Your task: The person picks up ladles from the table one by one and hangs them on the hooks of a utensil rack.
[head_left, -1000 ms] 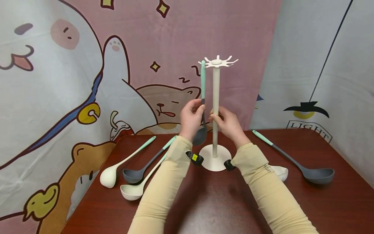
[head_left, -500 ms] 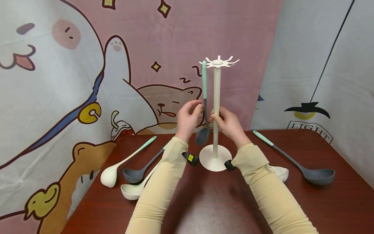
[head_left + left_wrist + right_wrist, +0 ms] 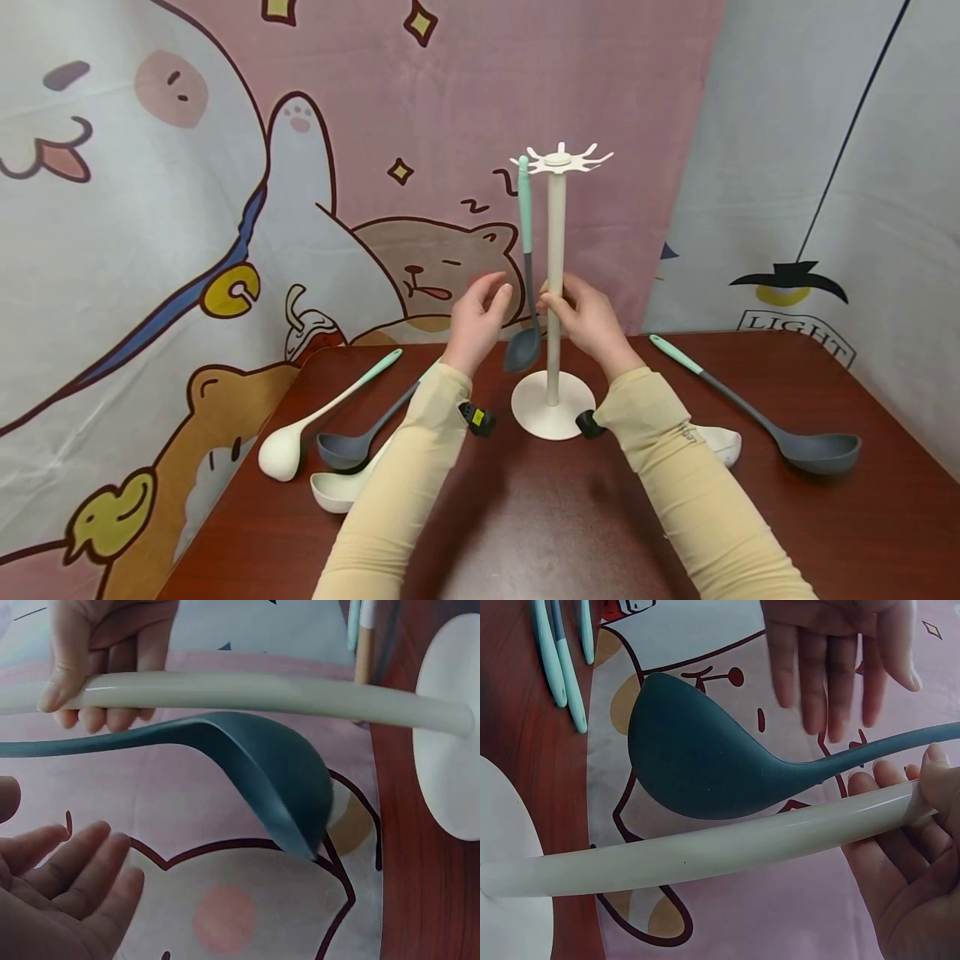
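Observation:
A cream utensil stand (image 3: 555, 242) rises from a round base, topped by a ring of hooks. From a hook on its left side hangs a dark grey ladle (image 3: 522, 349) with a mint green handle, bowl downward. My right hand (image 3: 588, 321) grips the stand's pole around its lower middle; the right wrist view shows fingers and thumb curled round the pole (image 3: 705, 851). My left hand (image 3: 476, 321) is apart from the ladle, to its left, holding nothing. In the left wrist view its fingers (image 3: 82, 877) are loosely spread below the ladle's shaft.
On the table's left lie a white ladle (image 3: 281, 454), a grey ladle (image 3: 343, 451) and another white ladle (image 3: 333, 492), partly behind my left sleeve. To the right are a large grey ladle (image 3: 817, 452) and a white bowl-shaped piece (image 3: 722, 444), partly hidden by my right sleeve.
My left hand has let go of the hanging ladle's shaft and drawn away left and slightly down, its fingers opening. The ladle stays on the hook. The right hand keeps its grip on the pole.

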A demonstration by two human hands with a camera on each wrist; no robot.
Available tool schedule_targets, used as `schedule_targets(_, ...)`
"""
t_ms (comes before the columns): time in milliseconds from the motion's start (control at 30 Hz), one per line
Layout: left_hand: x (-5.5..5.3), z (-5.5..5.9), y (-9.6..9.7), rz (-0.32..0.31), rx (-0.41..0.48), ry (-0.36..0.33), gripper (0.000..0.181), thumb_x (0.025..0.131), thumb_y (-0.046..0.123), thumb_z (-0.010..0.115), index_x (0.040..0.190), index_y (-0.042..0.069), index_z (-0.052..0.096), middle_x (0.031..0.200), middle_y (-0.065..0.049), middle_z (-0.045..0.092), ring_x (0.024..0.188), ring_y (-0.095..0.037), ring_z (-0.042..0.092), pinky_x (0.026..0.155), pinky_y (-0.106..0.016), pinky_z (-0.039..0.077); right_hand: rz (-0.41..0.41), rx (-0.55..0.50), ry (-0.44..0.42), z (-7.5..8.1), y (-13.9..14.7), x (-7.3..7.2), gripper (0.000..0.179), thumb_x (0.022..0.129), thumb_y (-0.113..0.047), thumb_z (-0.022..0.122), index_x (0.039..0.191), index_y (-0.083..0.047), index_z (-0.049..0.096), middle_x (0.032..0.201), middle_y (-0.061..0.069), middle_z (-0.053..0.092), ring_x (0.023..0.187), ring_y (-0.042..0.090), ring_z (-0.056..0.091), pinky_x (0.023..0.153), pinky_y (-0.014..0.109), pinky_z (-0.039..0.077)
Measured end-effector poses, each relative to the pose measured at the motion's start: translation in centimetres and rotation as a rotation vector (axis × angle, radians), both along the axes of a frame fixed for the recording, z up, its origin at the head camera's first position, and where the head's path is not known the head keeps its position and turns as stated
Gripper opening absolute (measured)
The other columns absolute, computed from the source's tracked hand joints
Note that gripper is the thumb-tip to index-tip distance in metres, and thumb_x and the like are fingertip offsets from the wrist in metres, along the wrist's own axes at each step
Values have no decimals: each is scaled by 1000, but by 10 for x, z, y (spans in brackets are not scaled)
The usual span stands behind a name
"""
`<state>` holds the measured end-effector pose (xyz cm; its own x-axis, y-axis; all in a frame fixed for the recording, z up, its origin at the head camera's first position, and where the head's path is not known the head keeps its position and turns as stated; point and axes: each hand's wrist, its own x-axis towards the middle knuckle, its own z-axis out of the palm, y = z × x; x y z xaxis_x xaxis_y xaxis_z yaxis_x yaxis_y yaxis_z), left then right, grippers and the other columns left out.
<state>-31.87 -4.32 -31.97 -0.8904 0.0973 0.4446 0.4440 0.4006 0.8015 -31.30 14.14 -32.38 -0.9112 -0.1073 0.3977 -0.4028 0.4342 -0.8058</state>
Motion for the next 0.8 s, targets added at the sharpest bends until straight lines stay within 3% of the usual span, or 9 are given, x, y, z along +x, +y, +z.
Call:
schedule_targets(200,2,-6,-5,-8,-117,-60,51,105,42,46,147,12,48,135,-11,58,121,-24,57,100,-39,47,5,-7,-2,0,0,-1,23,103,-25,56,115,-6,60,106,18,69,100,31,67,78,47,56)
schedule_targets(800,9,-21,-24,-61,-345,-102,70,102,58,36,157,16,29,156,-11,36,132,-31,48,106,-47,40,2,-8,-11,-1,-1,-1,24,103,-27,56,116,-7,60,105,13,69,100,30,66,79,46,55)
